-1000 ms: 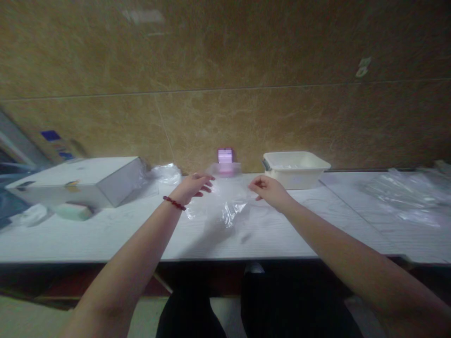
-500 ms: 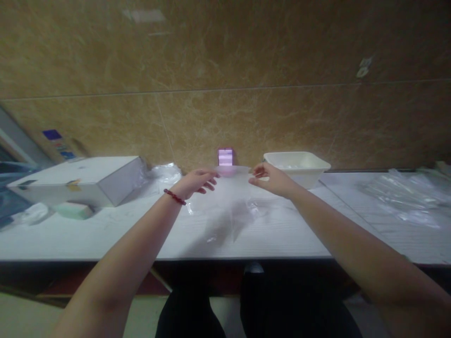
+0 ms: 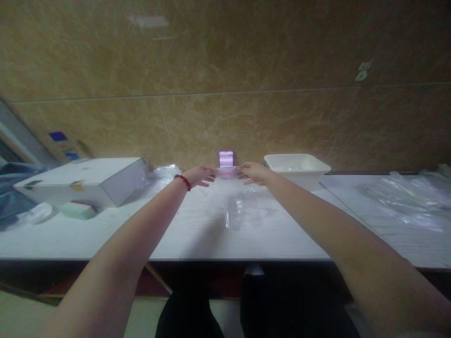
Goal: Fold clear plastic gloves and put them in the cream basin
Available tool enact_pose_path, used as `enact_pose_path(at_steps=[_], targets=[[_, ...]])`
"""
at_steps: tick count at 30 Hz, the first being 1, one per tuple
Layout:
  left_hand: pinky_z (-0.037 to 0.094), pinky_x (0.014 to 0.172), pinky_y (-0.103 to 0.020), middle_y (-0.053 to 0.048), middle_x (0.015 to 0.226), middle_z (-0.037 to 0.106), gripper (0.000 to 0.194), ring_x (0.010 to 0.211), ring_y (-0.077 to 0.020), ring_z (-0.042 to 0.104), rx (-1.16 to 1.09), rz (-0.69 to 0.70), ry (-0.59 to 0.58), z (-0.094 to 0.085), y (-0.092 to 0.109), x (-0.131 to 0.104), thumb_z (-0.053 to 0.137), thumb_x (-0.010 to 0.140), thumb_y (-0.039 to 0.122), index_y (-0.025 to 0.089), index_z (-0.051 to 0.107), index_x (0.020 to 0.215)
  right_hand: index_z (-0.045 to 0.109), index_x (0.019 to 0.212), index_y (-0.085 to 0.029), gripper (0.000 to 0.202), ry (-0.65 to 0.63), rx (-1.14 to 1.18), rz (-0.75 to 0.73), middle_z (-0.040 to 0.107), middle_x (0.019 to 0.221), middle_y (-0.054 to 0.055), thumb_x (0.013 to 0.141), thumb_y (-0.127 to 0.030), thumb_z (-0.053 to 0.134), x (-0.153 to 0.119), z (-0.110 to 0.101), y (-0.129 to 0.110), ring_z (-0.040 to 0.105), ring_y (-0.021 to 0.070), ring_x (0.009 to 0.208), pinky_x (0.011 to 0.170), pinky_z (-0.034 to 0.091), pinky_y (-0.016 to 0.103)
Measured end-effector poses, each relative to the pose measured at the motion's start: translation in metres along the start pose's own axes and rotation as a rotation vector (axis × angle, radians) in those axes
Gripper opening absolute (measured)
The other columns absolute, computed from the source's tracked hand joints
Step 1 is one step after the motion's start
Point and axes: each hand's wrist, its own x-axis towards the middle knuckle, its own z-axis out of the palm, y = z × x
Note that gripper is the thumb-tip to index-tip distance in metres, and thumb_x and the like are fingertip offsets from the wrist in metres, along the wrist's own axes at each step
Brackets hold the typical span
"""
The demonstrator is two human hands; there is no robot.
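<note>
My left hand [image 3: 199, 176], with a dark red beaded bracelet at the wrist, pinches one side of a clear plastic bag [image 3: 234, 212]. On the other side, my right hand [image 3: 254, 172] has its thumb and finger closed at the bag's upper edge, its other fingers loosely stretched out. Between the two hands the film looks hazy, and lower down it is creased and shiny over the white table [image 3: 197, 239]. The exact fingertip contact is blurred. Just beyond the hands a phone [image 3: 226, 158] with a lit screen leans upright against the wall.
A cream plastic basin [image 3: 317, 165] stands behind my right forearm. Farther right lies a pile of clear plastic bags [image 3: 405, 199]. To the left are a white box [image 3: 84, 176], a pale green sponge-like block [image 3: 77, 210] and crumpled clear plastic [image 3: 165, 176]. A tiled wall [image 3: 246, 117] closes off the back.
My hands have come closer together, the right one moving left. The film between them has narrowed and now hangs more creased. The camera view has shifted slightly.
</note>
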Motion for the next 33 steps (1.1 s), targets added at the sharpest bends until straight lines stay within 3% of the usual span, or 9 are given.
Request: enact_pose_path(at_steps=[4,8,11,15,19,23,27,33], targets=[[0.043,0.059,-0.027,-0.006,0.095,0.058,0.025,0.081,-0.0162,0.054,0.023,0.097,0.127,-0.001,-0.008,0.024,0.049,0.068,0.031,0.019,0.058,0.089,0.053,0.082,-0.018,0.013,0.197,-0.125,-0.129,0.06,0.085,0.004,0.076,-0.026,0.046,0.025,0.005,0.006,0.056,0.011,0.071,0.065,0.044,0.03],[0.042,0.06,-0.023,-0.005,0.089,0.061,0.03,0.078,-0.0147,0.054,0.068,0.308,0.243,0.0,-0.007,0.032,0.048,0.068,0.032,0.019,0.059,0.093,0.059,0.081,-0.017,0.021,0.363,-0.242,-0.422,0.062,0.079,0.003,0.073,-0.032,0.048,0.037,0.0,0.007,0.055,0.0122,0.073,0.068,0.042,0.027],[0.041,0.067,-0.024,-0.006,0.091,0.061,0.033,0.08,-0.0148,0.054,0.062,0.49,0.323,0.0,-0.006,0.031,0.049,0.069,0.034,0.016,0.06,0.093,0.06,0.085,-0.018,0.025,0.383,-0.253,-0.612,0.062,0.084,0.002,0.073,-0.036,0.047,0.036,-0.008,0.009,0.055,0.013,0.078,0.073,0.041,0.027],[0.038,0.077,-0.026,-0.006,0.094,0.06,0.032,0.087,-0.0159,0.053,0.106,0.651,0.34,0.001,-0.011,0.021,0.049,0.07,0.034,0.015,0.06,0.093,0.06,0.088,-0.02,0.025,0.338,-0.327,-0.737,0.062,0.09,0.001,0.073,-0.034,0.047,0.022,-0.015,0.017,0.055,0.0141,0.084,0.077,0.04,0.028],[0.037,0.082,-0.025,-0.006,0.1,0.057,0.028,0.094,-0.0147,0.05,0.229,0.713,0.371,0.01,-0.029,-0.003,0.047,0.072,0.033,0.016,0.058,0.092,0.06,0.09,-0.02,0.024,0.246,-0.471,-0.767,0.061,0.095,0.001,0.074,-0.03,0.045,-0.005,-0.014,0.033,0.053,0.0139,0.091,0.083,0.038,0.028],[0.038,0.081,-0.027,-0.006,0.095,0.058,0.021,0.09,-0.0145,0.051,0.4,0.664,0.274,0.03,-0.057,-0.027,0.044,0.074,0.032,0.017,0.057,0.083,0.059,0.093,-0.021,0.025,0.205,-0.572,-0.729,0.059,0.099,0.001,0.076,-0.025,0.041,-0.028,-0.002,0.062,0.052,0.0132,0.095,0.087,0.036,0.029],[0.038,0.079,-0.027,-0.005,0.088,0.059,0.016,0.083,-0.0139,0.052,0.536,0.668,0.21,0.049,-0.085,-0.036,0.043,0.074,0.026,0.018,0.056,0.08,0.059,0.094,-0.022,0.027,0.136,-0.625,-0.662,0.06,0.097,0.001,0.077,-0.021,0.038,-0.038,0.013,0.096,0.053,0.0131,0.093,0.085,0.038,0.029],[0.038,0.076,-0.027,-0.004,0.084,0.059,0.017,0.08,-0.0158,0.052,0.73,0.588,0.03,0.059,-0.109,-0.043,0.047,0.071,0.026,0.017,0.056,0.082,0.059,0.093,-0.022,0.025,-0.009,-0.797,-0.543,0.06,0.097,0.003,0.076,-0.021,0.041,-0.052,0.031,0.125,0.051,0.016,0.096,0.089,0.032,0.035]])
